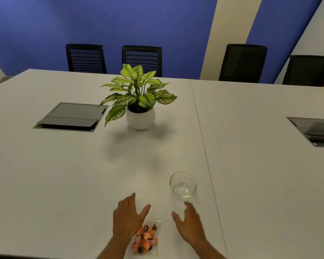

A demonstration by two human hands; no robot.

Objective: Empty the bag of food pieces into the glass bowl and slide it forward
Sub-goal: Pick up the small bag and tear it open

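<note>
Head view, looking down at a white surface (64, 184). At lower left, left hand (126, 218) spread open and empty, fingers splayed, partly over the near corner of a clear bag (146, 238) of orange and black food pieces, probably about to pick it up. Bag flat at the near edge, between both hands, seemingly unopened. To the right, right hand (190, 226) also open, holding nothing. Beyond it, an empty glass bowl (183, 184), upright, within easy reach for pouring.
</note>
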